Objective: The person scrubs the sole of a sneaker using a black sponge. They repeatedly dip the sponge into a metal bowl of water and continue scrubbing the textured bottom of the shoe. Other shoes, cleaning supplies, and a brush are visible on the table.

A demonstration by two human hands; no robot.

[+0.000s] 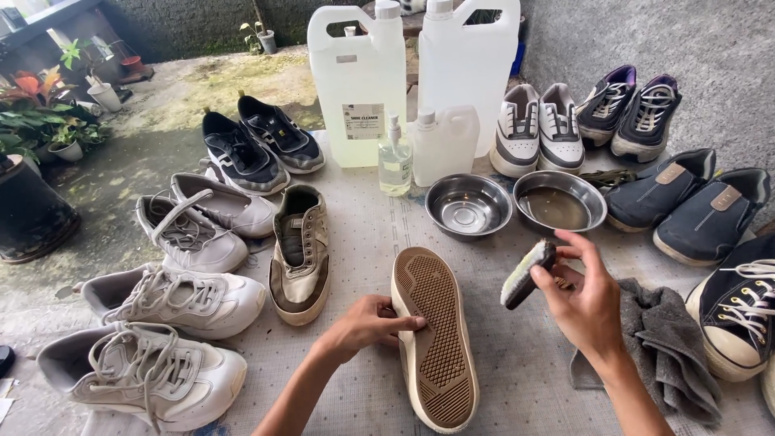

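Shoe [433, 339] with the sole turned up is lying in the middle of the bench [363, 234], its toe pointing toward the near edge. Fingers [406, 323] of the left hand [367, 323] are closing lightly on the left rim of the sole, with the thumb pressing against the side; the hand is holding the shoe steady. Fingers [575, 246] of the right hand [585, 303] are wrapping tightly around a brush [526, 274], which is hanging in the air just to the right of the shoe, not touching it.

A grey cloth [670, 347] is lying crumpled just beside the right wrist. Beyond the brush, two metal bowls [470, 206] are standing side by side; the right one is holding some liquid. Behind them a small pump bottle [395, 157] and large clear jugs [359, 81] are standing near the far edge.

On the left, the matching beige shoe [300, 254] is sitting upright, and some open room is staying between it and the held shoe. White sneakers [173, 299] are filling the left edge, and dark blue shoes [686, 202] are crowding the right edge.
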